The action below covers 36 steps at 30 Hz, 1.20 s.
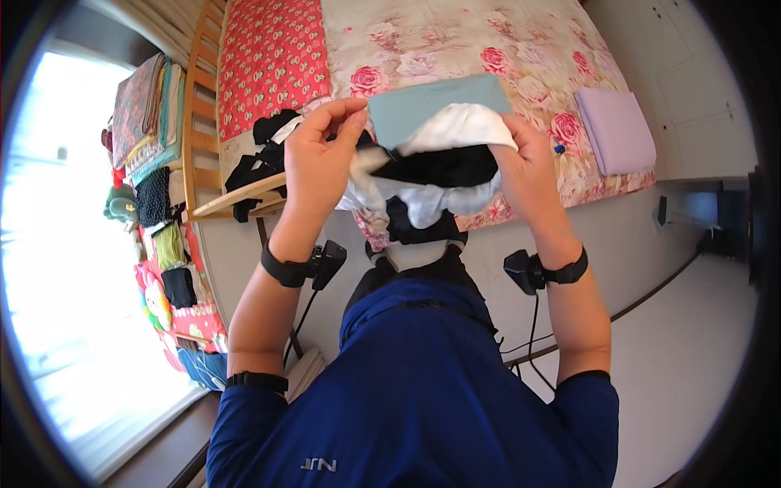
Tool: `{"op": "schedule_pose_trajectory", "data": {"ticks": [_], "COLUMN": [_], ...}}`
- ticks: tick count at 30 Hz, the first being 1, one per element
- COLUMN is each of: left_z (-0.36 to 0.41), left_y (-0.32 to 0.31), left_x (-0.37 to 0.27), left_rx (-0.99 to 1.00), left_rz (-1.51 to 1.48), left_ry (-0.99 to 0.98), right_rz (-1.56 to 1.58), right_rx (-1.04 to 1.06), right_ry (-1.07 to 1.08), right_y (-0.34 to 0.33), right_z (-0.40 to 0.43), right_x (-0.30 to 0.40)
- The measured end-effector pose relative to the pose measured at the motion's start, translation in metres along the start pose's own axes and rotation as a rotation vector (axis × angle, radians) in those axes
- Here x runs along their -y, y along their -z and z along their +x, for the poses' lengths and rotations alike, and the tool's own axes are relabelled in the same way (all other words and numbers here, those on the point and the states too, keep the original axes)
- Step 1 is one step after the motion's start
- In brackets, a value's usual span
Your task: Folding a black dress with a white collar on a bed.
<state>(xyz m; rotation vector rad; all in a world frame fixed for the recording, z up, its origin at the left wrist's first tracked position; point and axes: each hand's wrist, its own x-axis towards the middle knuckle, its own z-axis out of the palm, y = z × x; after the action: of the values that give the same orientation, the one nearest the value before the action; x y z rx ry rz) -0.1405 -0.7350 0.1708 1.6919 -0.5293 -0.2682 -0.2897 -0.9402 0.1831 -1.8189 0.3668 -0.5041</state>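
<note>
A white and black cloth garment [460, 131] hangs in loose folds in front of me. My right hand [529, 161] grips its white edge at the right, thumb and fingers closed on the cloth. At the left side of the garment, my left hand [323, 155] is raised with thumb and forefinger tips together. Cloth beneath that hand is blurred, and whether the fingers pinch it cannot be told. Behind the garment a folded blue-green cloth [436, 100] lies on the flowered bed cover [421, 36], partly hidden.
Black clothing [253, 177] lies by the wooden bed rail [204, 110] at left. A folded lilac cloth [616, 131] rests at the bed's right edge, with a small blue object [559, 149] nearby. Folded textiles [143, 104] are stacked beside the bright window. Cables [532, 341] hang from the wrist-worn devices.
</note>
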Motion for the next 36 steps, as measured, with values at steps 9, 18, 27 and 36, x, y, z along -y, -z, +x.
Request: {"op": "schedule_pose_trajectory", "data": {"ticks": [9,18,27,36], "left_z": [-0.017,0.042,0.045,-0.042], "left_y": [-0.086,-0.135,-0.176,-0.111], "left_x": [-0.022,-0.021,-0.088,-0.049], "left_rx": [0.428,0.303,1.029,0.987], "left_rz": [0.240,0.286,1.052,0.360], "left_ry": [-0.210,-0.053,-0.075,0.326], "right_rz": [-0.077,-0.816,-0.202,-0.065], "right_rx": [-0.232,-0.414,-0.112,-0.004], "right_ry": [0.194,0.165,-0.389,-0.514], "right_y": [0.055,0.196,0.273,0.274], "right_z": [0.007,-0.013,-0.030,-0.123], "right_x": [0.052,0.021,-0.065,-0.093]}}
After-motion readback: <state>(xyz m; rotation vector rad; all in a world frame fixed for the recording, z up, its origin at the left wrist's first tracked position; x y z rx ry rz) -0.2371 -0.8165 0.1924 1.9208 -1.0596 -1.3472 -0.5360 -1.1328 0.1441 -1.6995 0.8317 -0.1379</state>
